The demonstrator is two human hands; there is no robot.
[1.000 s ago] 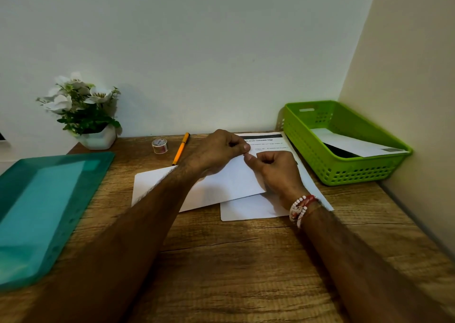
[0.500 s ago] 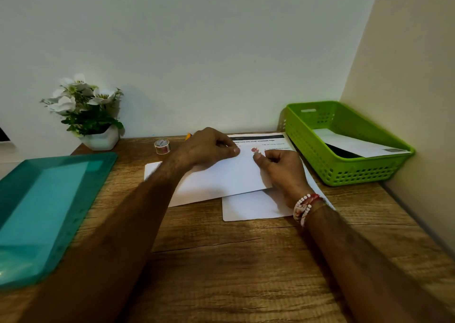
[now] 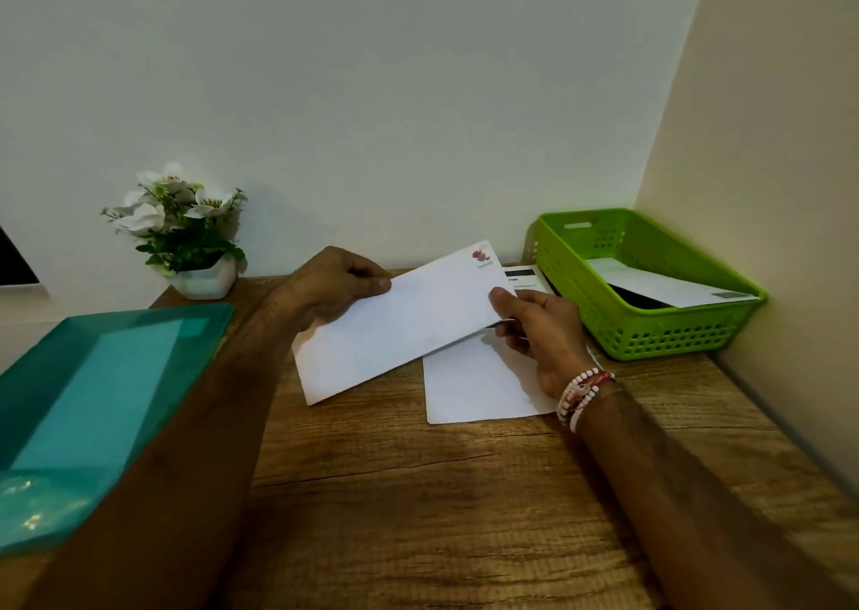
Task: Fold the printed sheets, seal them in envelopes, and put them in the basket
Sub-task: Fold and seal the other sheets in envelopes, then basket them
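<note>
Left hand: pinches the top edge of the envelope, left of the basket.
Envelope: held tilted above the table, just left of the basket.
Right hand: grips its right end.
Risk: a poorly pressed flap could spring open in the basket.
Change: it lay flat on the table moments ago.

We see the envelope above the printed sheet on the desk. The basket stands to the right, a second envelope inside; the tray lies left, potted flowers behind it.
</note>
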